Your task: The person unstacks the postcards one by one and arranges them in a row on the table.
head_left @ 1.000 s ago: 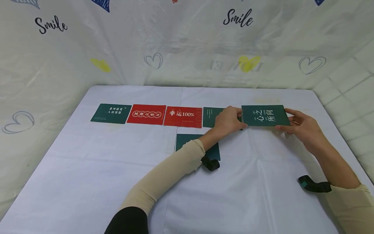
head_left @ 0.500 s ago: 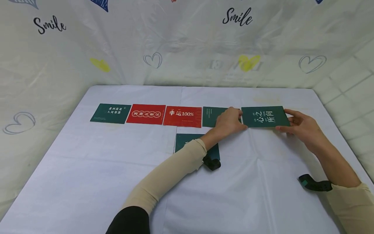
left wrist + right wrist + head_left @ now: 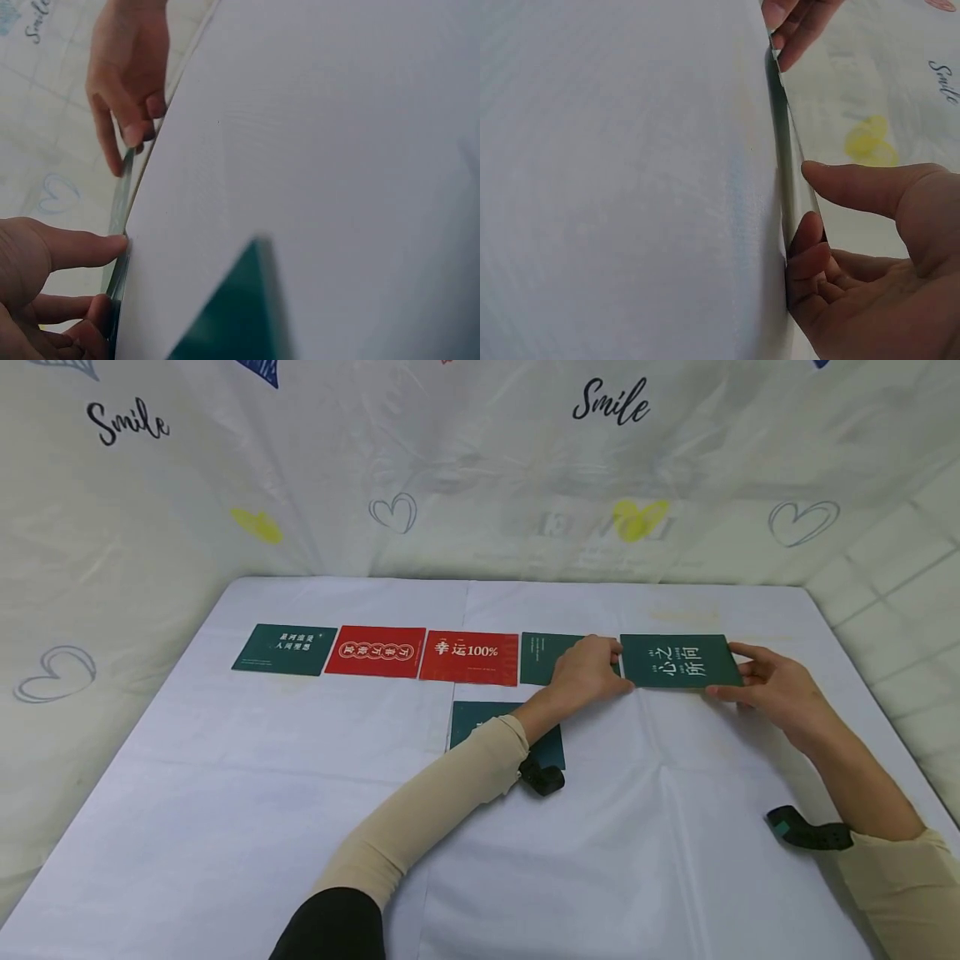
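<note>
A dark green card (image 3: 681, 661) with large white Chinese characters lies at the right end of a row, flat or nearly flat over the table. My right hand (image 3: 776, 692) holds its right edge, thumb at the near corner and fingers toward the far one. At the left edge, my left hand (image 3: 588, 670) holds it the same way. Under that left hand lies another green card (image 3: 542, 658), partly covered. Below the left forearm is a further green card (image 3: 480, 718), mostly hidden by the sleeve. Both hands also show around the card's thin edge (image 3: 780, 120) in the right wrist view.
Leftward, the row continues with a red card (image 3: 469, 658) reading "100%", another red card (image 3: 376, 652) and a green card (image 3: 285, 649). All rest on a white-covered table (image 3: 225, 827). A printed pale curtain (image 3: 480, 460) hangs behind the table's far edge.
The card between my hands has shifted slightly toward me and its far edge sits a little lower than a second ago. Both hands have hardly moved.
</note>
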Demonstrator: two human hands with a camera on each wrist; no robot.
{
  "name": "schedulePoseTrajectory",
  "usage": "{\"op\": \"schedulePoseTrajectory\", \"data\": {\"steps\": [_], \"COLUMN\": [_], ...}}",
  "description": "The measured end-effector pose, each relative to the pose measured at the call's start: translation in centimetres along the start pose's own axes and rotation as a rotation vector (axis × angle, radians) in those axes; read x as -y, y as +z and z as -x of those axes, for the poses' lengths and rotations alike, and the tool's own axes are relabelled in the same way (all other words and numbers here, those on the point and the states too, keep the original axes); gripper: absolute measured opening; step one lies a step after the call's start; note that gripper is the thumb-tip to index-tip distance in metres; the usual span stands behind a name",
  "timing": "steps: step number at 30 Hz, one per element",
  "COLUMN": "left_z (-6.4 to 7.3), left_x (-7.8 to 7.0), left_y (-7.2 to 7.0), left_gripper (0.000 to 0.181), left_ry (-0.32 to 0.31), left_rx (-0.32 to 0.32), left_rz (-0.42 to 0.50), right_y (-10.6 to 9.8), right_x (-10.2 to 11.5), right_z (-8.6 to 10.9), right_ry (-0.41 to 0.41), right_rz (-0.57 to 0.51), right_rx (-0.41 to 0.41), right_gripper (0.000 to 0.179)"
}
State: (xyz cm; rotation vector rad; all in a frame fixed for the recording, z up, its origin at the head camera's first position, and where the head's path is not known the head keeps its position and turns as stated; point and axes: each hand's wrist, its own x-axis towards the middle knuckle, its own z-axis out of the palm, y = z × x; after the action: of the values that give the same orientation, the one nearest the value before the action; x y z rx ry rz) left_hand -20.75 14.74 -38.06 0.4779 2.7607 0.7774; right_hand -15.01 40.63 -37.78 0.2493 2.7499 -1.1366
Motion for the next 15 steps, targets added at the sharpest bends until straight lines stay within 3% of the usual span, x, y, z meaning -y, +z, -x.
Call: {"op": "schedulePoseTrajectory", "data": {"steps": [10, 15], "left_z": [-0.01, 0.01], "left_x": [-0.05, 0.21], "left_y": [-0.10, -0.05], "left_gripper": [0.060, 0.060], "left_ry": [-0.002, 0.032], "left_rx": [0.008, 0.006], "left_rz": [-0.011, 0.000], "right_y": [0.05, 0.06], "right_x": [-0.18, -0.03], "right_z": [0.02, 0.13], "right_ry": [0.003, 0.024], "right_rz": [0.083, 0.131], "right_rx": [0.001, -0.007], "right_gripper": [0.095, 0.093]}}
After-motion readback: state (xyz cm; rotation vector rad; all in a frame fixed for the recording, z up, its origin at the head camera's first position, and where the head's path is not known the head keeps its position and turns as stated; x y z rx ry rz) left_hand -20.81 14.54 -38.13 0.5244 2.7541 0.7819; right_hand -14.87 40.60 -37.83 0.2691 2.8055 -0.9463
